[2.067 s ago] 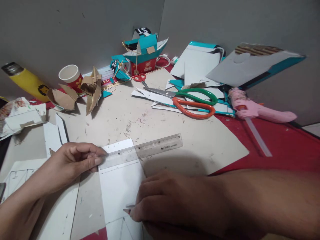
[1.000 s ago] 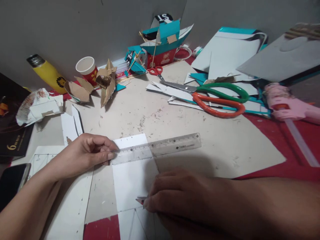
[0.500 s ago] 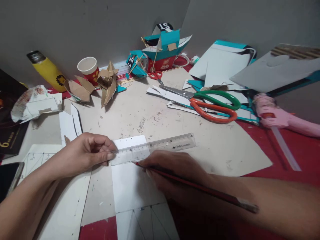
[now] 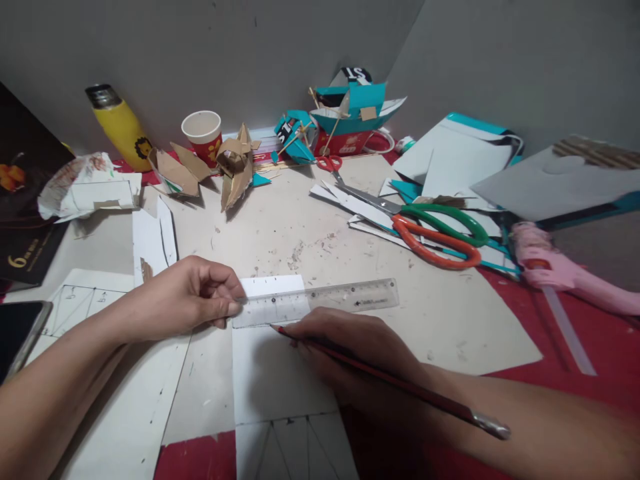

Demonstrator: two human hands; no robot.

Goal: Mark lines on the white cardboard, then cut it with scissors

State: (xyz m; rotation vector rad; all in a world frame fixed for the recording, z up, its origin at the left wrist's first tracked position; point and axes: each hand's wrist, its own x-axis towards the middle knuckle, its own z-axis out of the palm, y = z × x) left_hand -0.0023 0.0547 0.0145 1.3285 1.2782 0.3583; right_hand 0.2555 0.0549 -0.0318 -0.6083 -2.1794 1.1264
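A clear plastic ruler [image 4: 345,295] lies across a white strip of paper or card [image 4: 280,373]. My left hand [image 4: 200,293] pinches the ruler's left end between thumb and fingers, at the strip's left edge. In my right hand [image 4: 340,347] is a dark red and black pencil [image 4: 400,383], its tip touching the strip along the ruler's lower edge. Small tick marks show on the strip above the ruler. Further down, a drawn line crosses it with slanted lines below. Part of the strip's right side is hidden by my right hand.
Large scissors [image 4: 435,233] with green and orange handles lie on card scraps. A pink glue gun [image 4: 540,257] is at right. Behind stand a yellow bottle [image 4: 120,133], a paper cup [image 4: 201,130] and a teal paper boat [image 4: 350,117]. A phone [image 4: 23,333] lies at left.
The whole view has shifted, so the things at the back sit lower and further right. Both hands keep their holds, and the pencil tip stays at the ruler's lower edge.
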